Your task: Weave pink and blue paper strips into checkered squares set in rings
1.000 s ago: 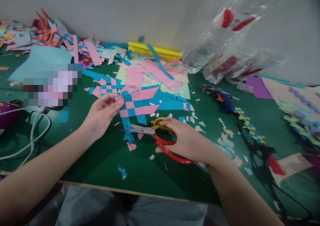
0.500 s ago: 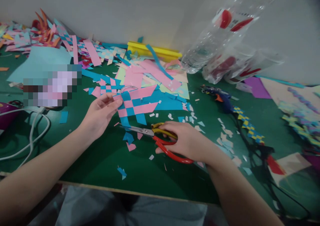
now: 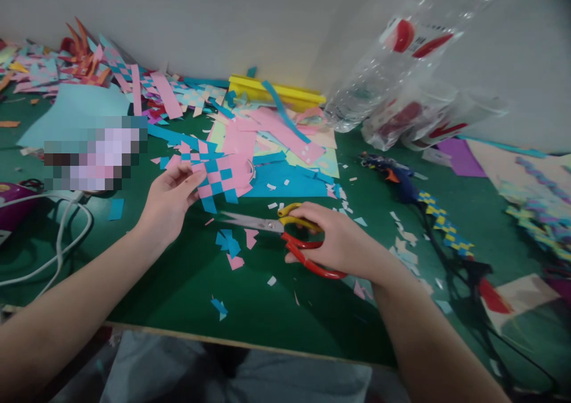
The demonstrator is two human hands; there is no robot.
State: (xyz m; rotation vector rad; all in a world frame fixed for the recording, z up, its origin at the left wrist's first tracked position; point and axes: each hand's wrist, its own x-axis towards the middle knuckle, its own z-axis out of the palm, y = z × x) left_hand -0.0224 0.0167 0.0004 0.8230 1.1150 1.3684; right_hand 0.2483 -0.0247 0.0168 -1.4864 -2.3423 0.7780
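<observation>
Fingers of the left hand (image 3: 172, 198) pinch a pink-and-blue woven paper (image 3: 220, 180); right hand (image 3: 341, 242) holds scissors (image 3: 285, 233).

A plain grey-white wall (image 3: 223, 16) closes off the far side of the flat green work table (image 3: 187, 284), whose pale wooden front edge (image 3: 250, 343) runs along the bottom. The wall carries no window or fitting. Soft, even light falls over the tabletop, and a faint yellow glow tints the wall just above the table's far edge.
</observation>
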